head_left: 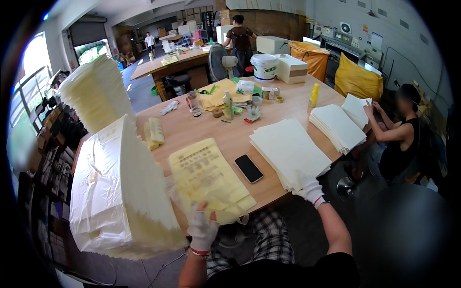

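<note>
My left hand (pixel 201 228), in a white glove with bare thumb and fingertip showing, is over the near left edge of a flat pile of pale yellow printed plastic bags (pixel 206 168). Its thumb and finger are apart, beside a loose, see-through bag layer that stands up from the pile. At the near corner of a fanned stack of white sheets (pixel 285 146), my gloved right hand (pixel 311 191) is closed on the sheet edges; its fingertips blend into the white. Between the two piles lies a black-screened phone (pixel 248 168).
A tall wrapped bag stack (pixel 98 187) stands left, another stack (pixel 98 91) behind it. Bottles (pixel 228 104), tape and gloves lie farther back, near a white bucket (pixel 264 67). A seated person (pixel 401 129) at right handles white sheets from a second stack (pixel 338 127).
</note>
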`<state>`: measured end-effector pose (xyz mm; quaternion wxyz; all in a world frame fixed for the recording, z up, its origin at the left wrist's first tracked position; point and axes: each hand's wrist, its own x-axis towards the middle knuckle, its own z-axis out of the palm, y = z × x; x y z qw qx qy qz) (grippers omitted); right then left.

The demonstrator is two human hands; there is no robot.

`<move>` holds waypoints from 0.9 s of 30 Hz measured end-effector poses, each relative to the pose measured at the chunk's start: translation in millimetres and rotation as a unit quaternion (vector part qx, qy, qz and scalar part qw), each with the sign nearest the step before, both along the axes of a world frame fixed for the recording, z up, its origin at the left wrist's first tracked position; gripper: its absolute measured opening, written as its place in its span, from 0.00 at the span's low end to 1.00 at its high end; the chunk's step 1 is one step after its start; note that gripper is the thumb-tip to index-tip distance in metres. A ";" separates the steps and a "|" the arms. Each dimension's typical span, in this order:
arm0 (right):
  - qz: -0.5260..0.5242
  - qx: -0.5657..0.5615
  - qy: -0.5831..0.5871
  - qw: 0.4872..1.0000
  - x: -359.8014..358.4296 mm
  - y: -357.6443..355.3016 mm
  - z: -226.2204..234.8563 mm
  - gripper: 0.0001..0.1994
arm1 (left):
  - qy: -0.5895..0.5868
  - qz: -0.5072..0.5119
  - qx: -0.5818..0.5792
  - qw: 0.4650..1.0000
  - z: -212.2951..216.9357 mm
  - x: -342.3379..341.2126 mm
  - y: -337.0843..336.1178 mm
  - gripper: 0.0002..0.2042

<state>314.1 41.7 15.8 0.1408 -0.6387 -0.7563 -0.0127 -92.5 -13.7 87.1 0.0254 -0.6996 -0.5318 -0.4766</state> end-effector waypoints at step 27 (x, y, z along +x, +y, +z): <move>0.032 -0.135 0.783 0.606 -110.5 -113.8 -29.0 0.26 | 0.046 -0.307 -0.391 0.866 -67.1 102.7 -42.1 0.38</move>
